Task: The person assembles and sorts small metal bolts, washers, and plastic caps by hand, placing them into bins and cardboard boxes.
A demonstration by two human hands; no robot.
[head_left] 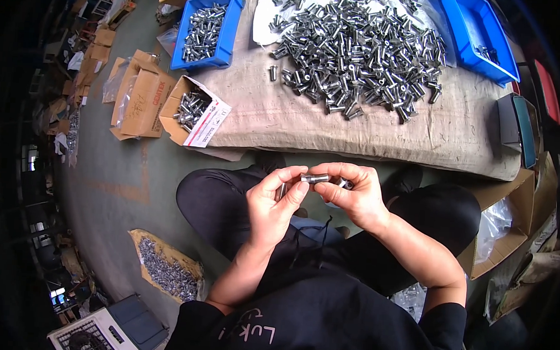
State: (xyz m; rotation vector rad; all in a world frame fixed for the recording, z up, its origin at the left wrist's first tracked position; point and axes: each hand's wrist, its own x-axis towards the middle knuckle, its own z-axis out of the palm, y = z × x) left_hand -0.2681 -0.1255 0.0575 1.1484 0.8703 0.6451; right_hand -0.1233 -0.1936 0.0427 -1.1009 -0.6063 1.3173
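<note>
Partly covered by left hand (269,206) and right hand (360,195): short, shiny, silver cylindrical metal part (318,178), stepped along length, nearly level. Each grip pinched almost closed on it, just before beige cloth-covered desk (251,119). Further metal pieces (345,184) mostly hidden in palms. Heaped silver parts (362,59) cut off at top.

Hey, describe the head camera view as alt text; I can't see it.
Seen from above, a left hand and a right hand hold a shiny cylindrical metal fitting at their fingertips. Beyond, a big pile of similar fittings covers part of a cloth-draped table, between a left blue bin and a right blue bin.
</note>
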